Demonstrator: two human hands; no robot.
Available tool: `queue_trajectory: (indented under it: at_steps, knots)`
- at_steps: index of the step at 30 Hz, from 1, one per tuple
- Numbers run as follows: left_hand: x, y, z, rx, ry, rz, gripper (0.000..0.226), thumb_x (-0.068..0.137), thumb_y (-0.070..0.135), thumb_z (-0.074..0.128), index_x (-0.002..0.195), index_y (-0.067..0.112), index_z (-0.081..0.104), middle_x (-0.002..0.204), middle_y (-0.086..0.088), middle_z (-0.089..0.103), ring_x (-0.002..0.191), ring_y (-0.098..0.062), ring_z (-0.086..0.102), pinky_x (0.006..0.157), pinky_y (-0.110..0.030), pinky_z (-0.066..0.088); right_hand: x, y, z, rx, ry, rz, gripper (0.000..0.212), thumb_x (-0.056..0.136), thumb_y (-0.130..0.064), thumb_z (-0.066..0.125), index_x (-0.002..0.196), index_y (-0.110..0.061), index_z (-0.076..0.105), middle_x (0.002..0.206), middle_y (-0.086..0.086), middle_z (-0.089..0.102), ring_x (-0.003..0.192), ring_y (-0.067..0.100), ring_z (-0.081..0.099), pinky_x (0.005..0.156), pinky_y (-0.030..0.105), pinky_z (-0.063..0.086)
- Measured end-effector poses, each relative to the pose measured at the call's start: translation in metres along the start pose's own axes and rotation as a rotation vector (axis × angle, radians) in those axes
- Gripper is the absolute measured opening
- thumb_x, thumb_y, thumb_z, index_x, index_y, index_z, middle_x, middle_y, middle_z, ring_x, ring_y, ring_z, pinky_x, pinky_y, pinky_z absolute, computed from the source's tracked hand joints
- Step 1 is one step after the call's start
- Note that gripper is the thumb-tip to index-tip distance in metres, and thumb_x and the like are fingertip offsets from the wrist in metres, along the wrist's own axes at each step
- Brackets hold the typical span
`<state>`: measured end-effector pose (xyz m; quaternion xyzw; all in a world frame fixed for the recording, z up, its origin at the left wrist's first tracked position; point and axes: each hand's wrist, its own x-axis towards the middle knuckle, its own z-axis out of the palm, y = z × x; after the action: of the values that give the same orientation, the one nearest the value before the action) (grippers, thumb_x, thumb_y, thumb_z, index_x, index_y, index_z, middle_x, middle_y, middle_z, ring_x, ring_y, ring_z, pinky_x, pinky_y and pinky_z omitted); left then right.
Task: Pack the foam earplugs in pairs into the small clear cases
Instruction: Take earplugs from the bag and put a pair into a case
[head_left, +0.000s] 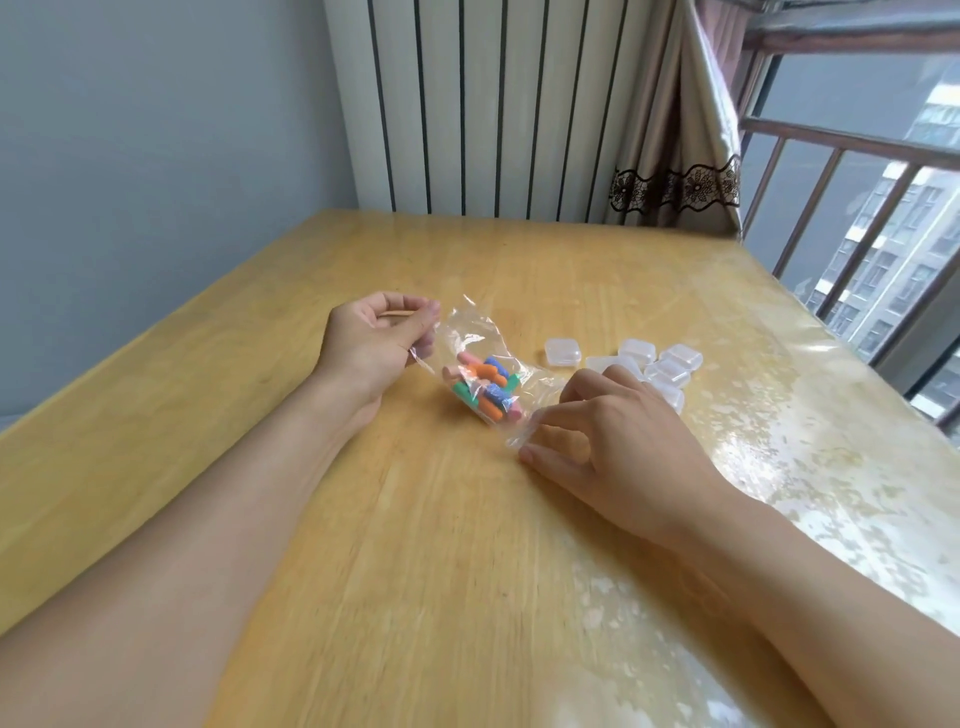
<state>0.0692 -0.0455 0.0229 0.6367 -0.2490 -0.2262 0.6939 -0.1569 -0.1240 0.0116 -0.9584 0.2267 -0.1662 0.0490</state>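
Clear plastic is what I have in both hands: a small bag (480, 374) stretched between them just above the desk (415, 545). My left hand (374, 338) pinches one corner of the bag between thumb and fingertips, with the other fingers curled in. My right hand (613, 431) pinches the opposite edge near the desk surface, fingers bent over the film. So each grip is closed on the bag, neither one spread.

The foam earplugs (485, 387) are all inside the bag in a loose heap: orange, pink, green and blue ones. I cannot count them through the crinkled film.

The small clear cases (660, 369) sit in a cluster just beyond my right hand, one (562, 352) lying a little apart to the left. They all look closed, and I can see no earplug in any of them, though my hand hides part of the group.

By my reading the task has barely begun. Opening the bag looks like the step in hand. Everything else is left: tipping the earplugs out, sorting them into pairs, opening each case, filling it and closing it.
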Motion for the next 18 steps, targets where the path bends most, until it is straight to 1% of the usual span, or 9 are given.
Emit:
queue_trajectory:
  at_steps: [2,3,4,6,10,11,13,15,18]
  knots:
    - [-0.0042,-0.0005,-0.001,0.101,-0.112,-0.086,0.024,0.079,0.024,0.083,0.094,0.009,0.072,0.082,-0.006,0.072,0.069,-0.013,0.063,0.064,-0.019,0.053,-0.0007,0.0003,0.0,0.005,0.015,-0.012,0.035,0.091,-0.061,0.054,0.102,-0.037,0.077,0.094,-0.009,0.057,0.092,0.016,0.045,0.081,0.035,0.044]
    - [-0.0062,-0.0006,-0.0011,0.143,-0.147,-0.092,0.02,0.078,0.019,0.084,0.092,0.01,0.074,0.08,-0.006,0.073,0.068,-0.012,0.063,0.063,-0.018,0.053,-0.0007,0.0007,-0.0001,0.009,0.023,-0.018,0.033,0.091,-0.06,0.056,0.099,-0.036,0.077,0.094,-0.009,0.057,0.091,0.016,0.046,0.081,0.036,0.044]
    - [-0.0073,-0.0003,-0.001,0.149,-0.149,-0.078,0.014,0.078,0.011,0.083,0.089,0.011,0.074,0.079,-0.005,0.073,0.068,-0.011,0.064,0.062,-0.018,0.054,-0.0011,0.0013,0.0001,0.016,0.033,-0.019,0.032,0.091,-0.06,0.057,0.098,-0.036,0.077,0.093,-0.009,0.058,0.091,0.016,0.046,0.081,0.037,0.045]
    - [-0.0072,0.0016,-0.0016,0.118,-0.092,-0.015,0.014,0.081,0.003,0.079,0.086,0.015,0.074,0.081,-0.003,0.073,0.073,-0.01,0.067,0.065,-0.021,0.055,-0.001,0.002,0.0003,0.033,0.043,-0.02,0.033,0.09,-0.06,0.057,0.1,-0.036,0.077,0.094,-0.01,0.058,0.092,0.016,0.047,0.082,0.038,0.047]
    - [-0.0062,0.0012,-0.0012,0.08,-0.088,0.022,0.017,0.09,0.002,0.069,0.098,0.017,0.07,0.094,-0.005,0.071,0.082,-0.01,0.071,0.071,-0.03,0.058,-0.001,0.0024,0.0023,0.054,0.056,-0.019,0.036,0.089,-0.059,0.059,0.104,-0.033,0.078,0.096,-0.009,0.061,0.095,0.017,0.051,0.084,0.039,0.048]
    - [-0.0068,0.0007,-0.0002,0.078,-0.101,0.013,0.017,0.093,0.002,0.067,0.101,0.017,0.069,0.097,-0.006,0.069,0.08,-0.009,0.072,0.068,-0.029,0.06,-0.001,0.0025,0.0027,0.058,0.06,-0.021,0.035,0.089,-0.058,0.06,0.104,-0.032,0.079,0.096,-0.009,0.061,0.095,0.017,0.052,0.084,0.039,0.048]
    - [-0.0064,0.0,0.0019,0.069,-0.118,-0.009,0.018,0.095,0.001,0.062,0.105,0.015,0.066,0.1,-0.008,0.067,0.072,-0.007,0.073,0.057,-0.024,0.059,-0.0006,0.0028,0.0029,0.057,0.071,-0.019,0.035,0.089,-0.057,0.06,0.102,-0.03,0.079,0.096,-0.008,0.062,0.095,0.017,0.052,0.084,0.04,0.049]
    - [-0.0072,0.0,0.0015,0.036,-0.132,-0.029,0.019,0.097,0.0,0.06,0.108,0.014,0.064,0.1,-0.009,0.066,0.074,-0.011,0.075,0.056,-0.023,0.058,-0.0011,0.0025,0.0025,0.073,0.068,-0.015,0.035,0.089,-0.056,0.062,0.1,-0.028,0.079,0.097,-0.007,0.064,0.095,0.018,0.053,0.084,0.04,0.049]
    - [-0.0062,-0.0016,0.0029,0.036,-0.163,-0.029,0.019,0.098,-0.001,0.058,0.109,0.013,0.062,0.103,-0.01,0.066,0.083,-0.02,0.077,0.061,-0.026,0.061,-0.001,0.0025,0.0025,0.08,0.08,-0.015,0.032,0.089,-0.054,0.064,0.098,-0.028,0.079,0.098,-0.007,0.064,0.095,0.018,0.052,0.083,0.039,0.049]
